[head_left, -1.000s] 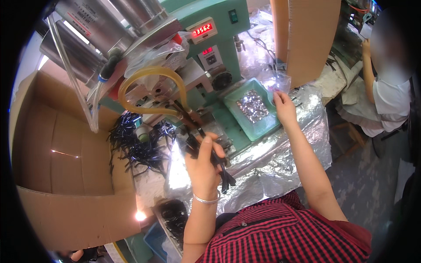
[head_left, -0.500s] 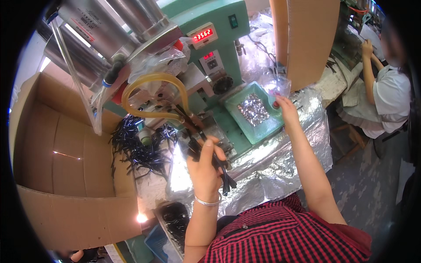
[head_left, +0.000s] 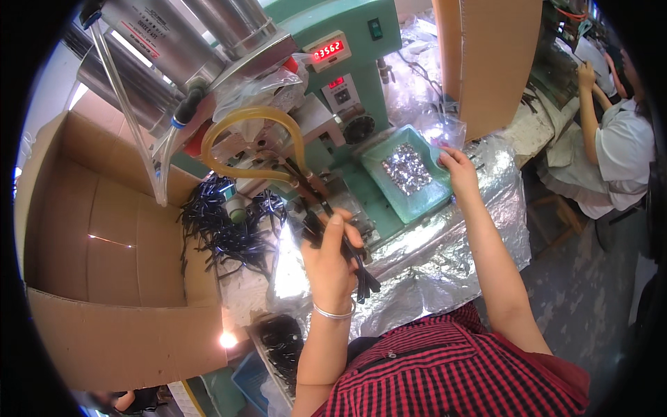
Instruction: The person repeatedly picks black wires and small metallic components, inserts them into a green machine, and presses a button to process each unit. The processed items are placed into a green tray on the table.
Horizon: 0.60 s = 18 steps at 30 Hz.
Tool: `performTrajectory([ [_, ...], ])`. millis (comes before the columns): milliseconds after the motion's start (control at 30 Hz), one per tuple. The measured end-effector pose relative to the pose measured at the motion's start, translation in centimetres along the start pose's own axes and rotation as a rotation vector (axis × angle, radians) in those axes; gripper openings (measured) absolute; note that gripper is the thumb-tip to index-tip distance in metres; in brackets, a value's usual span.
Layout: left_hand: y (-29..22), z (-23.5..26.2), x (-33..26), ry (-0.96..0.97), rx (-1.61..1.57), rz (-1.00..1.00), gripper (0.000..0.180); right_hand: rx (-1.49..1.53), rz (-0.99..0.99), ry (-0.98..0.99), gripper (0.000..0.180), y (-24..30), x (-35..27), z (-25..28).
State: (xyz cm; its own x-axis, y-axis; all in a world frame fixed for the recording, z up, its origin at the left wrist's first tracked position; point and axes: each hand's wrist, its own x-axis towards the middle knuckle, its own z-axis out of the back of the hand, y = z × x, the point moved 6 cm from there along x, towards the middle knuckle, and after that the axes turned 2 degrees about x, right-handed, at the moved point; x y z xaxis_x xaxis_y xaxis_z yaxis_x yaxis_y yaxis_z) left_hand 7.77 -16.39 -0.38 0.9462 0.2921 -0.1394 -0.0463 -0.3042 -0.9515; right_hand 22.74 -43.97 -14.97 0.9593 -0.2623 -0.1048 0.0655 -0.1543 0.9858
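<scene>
Two bare hands are apart in front of a green machine point(head_left: 361, 69). The left hand point(head_left: 332, 254) is closed around a bundle of black strips point(head_left: 366, 283); their loose ends hang out on the right of this grip, toward the body, while at least one strip runs forward from it toward the machine's metal parts. A yellow hose point(head_left: 256, 113) loops ahead and to the left of the same grip. Farther left lies a tangled dark pile point(head_left: 226, 233), and beyond it stands a cardboard box point(head_left: 125, 240). The right hand point(head_left: 460, 172) is at the near right corner of a green tray point(head_left: 424, 203), fingers bent; whether they pinch anything I cannot tell. Small shiny pieces point(head_left: 406, 169) lie in the tray, left of those fingers. Silvery foil point(head_left: 417, 274) spreads between both forearms.
</scene>
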Motion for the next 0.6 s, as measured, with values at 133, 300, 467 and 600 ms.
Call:
performTrajectory([
  [133,-0.08,-0.1,-0.03,0.009,-0.004,-0.008,0.016,0.017,-0.008,0.007,0.035,-0.28,0.11,0.02],
  [300,-0.09,-0.14,-0.07,0.004,0.004,-0.012,0.016,0.023,0.015,-0.001,0.035,-0.21,0.08,0.02],
  [467,-0.08,-0.11,-0.13,-0.006,0.002,-0.001,0.016,0.033,0.005,0.007,0.033,0.14,-0.19,-0.18],
  [600,-0.08,-0.18,-0.08,-0.003,-0.004,-0.005,0.016,0.01,-0.001,0.003,0.034,0.25,-0.3,-0.17],
])
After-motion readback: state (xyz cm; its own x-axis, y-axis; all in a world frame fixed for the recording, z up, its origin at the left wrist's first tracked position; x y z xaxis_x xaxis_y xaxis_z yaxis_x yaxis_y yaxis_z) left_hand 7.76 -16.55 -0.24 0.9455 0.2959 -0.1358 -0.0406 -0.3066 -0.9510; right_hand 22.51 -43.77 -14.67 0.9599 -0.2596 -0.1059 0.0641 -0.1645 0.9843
